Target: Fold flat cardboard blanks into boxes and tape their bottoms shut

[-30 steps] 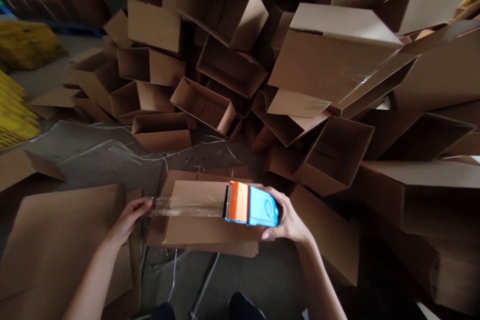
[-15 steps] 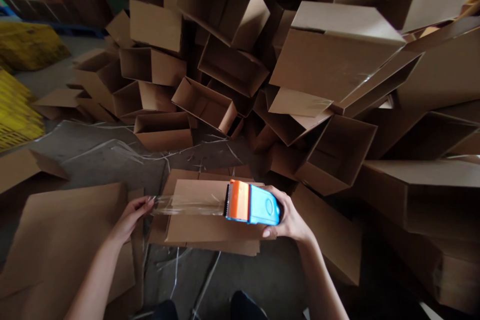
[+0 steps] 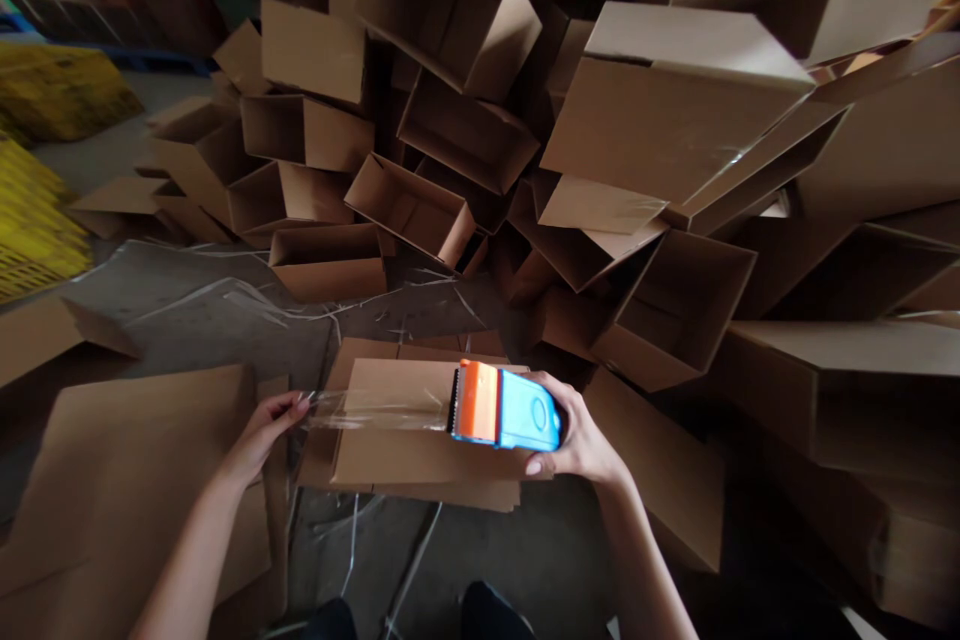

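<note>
A blue and orange tape dispenser (image 3: 510, 408) is gripped by my right hand (image 3: 581, 435), its toothed edge facing left. From it a strip of clear packing tape (image 3: 390, 410) stretches leftward, its free end pinched between the thumb and fingers of my left hand (image 3: 274, 425). The strip passes over a closed cardboard box (image 3: 431, 460), whose upper face lies below the dispenser. Whether the tape touches the cardboard along its length I cannot tell. Beneath that box more flat cardboard sticks out on several sides.
Several open cardboard boxes (image 3: 412, 205) are heaped ahead and to the right. Flat cardboard sheets (image 3: 135, 480) lie at the left. Yellow crates (image 3: 37, 215) stand at the far left. Loose plastic straps (image 3: 255, 300) trail over the concrete floor (image 3: 480, 540).
Almost nothing differs. Both hands, the tape strip and the dispenser stay in place, with only a very slight shift of the view.
</note>
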`<state>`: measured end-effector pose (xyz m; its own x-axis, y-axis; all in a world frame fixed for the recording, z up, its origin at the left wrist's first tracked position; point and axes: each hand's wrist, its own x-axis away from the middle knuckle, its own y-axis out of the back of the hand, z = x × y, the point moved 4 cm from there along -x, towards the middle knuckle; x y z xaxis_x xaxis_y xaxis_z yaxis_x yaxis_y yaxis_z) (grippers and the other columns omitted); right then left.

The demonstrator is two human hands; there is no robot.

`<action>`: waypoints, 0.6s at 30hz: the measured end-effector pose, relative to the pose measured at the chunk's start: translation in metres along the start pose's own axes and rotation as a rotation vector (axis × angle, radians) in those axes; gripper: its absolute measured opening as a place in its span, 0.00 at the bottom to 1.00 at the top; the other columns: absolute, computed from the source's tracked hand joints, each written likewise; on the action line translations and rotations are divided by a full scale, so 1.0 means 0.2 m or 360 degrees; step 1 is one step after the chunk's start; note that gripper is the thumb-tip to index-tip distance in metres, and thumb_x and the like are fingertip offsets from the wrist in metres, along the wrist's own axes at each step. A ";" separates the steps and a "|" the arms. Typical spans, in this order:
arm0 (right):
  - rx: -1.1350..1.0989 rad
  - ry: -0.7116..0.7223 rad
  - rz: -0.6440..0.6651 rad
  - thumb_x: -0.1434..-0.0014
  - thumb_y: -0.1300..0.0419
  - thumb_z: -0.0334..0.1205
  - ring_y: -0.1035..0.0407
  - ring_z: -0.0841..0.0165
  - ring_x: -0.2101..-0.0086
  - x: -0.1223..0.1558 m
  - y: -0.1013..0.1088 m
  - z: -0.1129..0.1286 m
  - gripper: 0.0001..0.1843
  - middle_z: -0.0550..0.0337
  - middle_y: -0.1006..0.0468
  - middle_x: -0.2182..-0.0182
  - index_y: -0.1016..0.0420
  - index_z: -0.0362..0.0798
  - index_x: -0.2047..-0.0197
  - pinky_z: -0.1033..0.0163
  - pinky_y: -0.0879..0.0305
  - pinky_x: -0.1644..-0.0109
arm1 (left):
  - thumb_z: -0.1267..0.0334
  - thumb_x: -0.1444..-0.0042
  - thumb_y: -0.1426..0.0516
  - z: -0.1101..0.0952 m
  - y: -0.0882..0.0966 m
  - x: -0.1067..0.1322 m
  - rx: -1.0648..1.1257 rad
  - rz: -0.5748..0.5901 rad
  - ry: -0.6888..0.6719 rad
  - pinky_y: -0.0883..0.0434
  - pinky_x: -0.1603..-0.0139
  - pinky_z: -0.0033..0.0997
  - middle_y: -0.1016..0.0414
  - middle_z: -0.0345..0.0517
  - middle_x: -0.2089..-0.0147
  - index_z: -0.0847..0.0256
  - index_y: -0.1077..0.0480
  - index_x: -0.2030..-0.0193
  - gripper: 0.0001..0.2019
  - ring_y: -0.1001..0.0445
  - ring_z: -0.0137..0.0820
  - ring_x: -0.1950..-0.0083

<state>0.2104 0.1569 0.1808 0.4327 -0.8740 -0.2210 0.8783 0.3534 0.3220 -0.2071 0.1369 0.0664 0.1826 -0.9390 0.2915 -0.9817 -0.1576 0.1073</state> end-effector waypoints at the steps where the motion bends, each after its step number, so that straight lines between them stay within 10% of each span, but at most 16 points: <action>1: -0.0005 0.0003 -0.0003 0.64 0.25 0.68 0.23 0.53 0.56 0.00 0.00 0.00 0.46 0.51 0.18 0.55 0.23 0.48 0.47 0.54 0.28 0.51 | 0.37 0.68 0.30 0.00 0.00 0.00 -0.0005 0.0006 -0.0001 0.42 0.72 0.28 0.33 0.38 0.79 0.59 0.29 0.80 0.26 0.37 0.31 0.73; 18: 0.0006 -0.0007 0.0001 0.64 0.26 0.69 0.24 0.51 0.55 0.00 0.00 -0.01 0.46 0.51 0.18 0.55 0.23 0.48 0.48 0.54 0.29 0.50 | 0.35 0.68 0.30 0.00 -0.02 -0.01 0.0005 0.0065 -0.0020 0.44 0.70 0.26 0.34 0.38 0.78 0.61 0.27 0.81 0.28 0.40 0.28 0.72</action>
<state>0.2112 0.1575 0.1796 0.4322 -0.8753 -0.2169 0.8774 0.3526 0.3254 -0.2036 0.1396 0.0653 0.1417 -0.9484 0.2835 -0.9885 -0.1200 0.0925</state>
